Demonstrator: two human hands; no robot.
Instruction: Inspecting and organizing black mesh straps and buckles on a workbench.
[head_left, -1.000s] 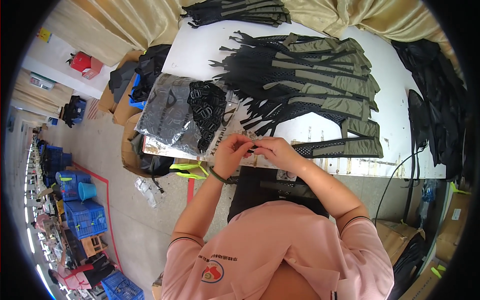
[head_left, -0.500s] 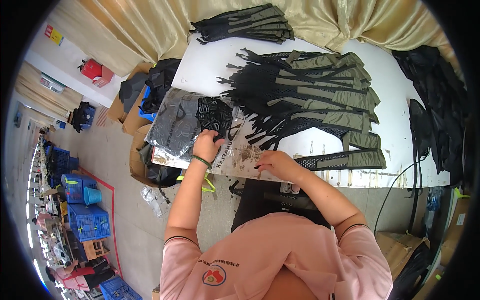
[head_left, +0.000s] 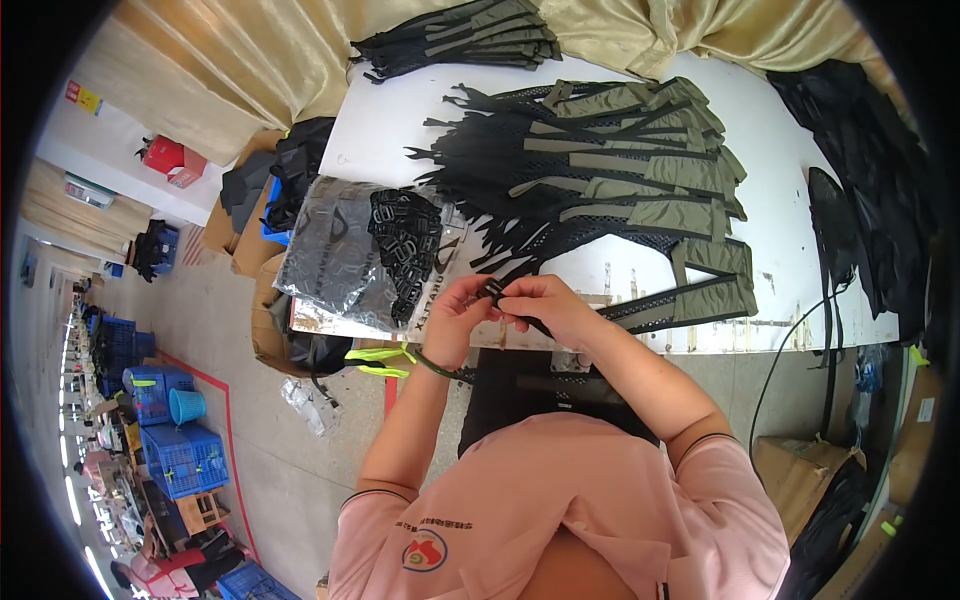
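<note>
Near the front edge of the table, my two hands meet, fingers pinched together. A small black plastic buckle (head_left: 492,289) sits in the fingertips of my left hand (head_left: 458,318). My right hand (head_left: 548,306) pinches a black strap end against it; the fingers partly hide where the two meet. Beside my left hand lies a clear plastic bag (head_left: 335,250), with a heap of black buckles (head_left: 403,240) at its opening. Past my right hand spread several olive and black mesh strap pieces (head_left: 640,165), the nearest one (head_left: 690,300) lying along the table edge.
A second bundle of strap pieces (head_left: 465,38) rests at the back of the white table (head_left: 375,130). Black bags (head_left: 860,170) hang over the right side. Cardboard boxes (head_left: 270,320) stand off the left edge. Blue crates (head_left: 185,455) and a person are farther left.
My left hand has come away from the heap of buckles and moved right, carrying a buckle to my right hand. The view has shifted slightly.
</note>
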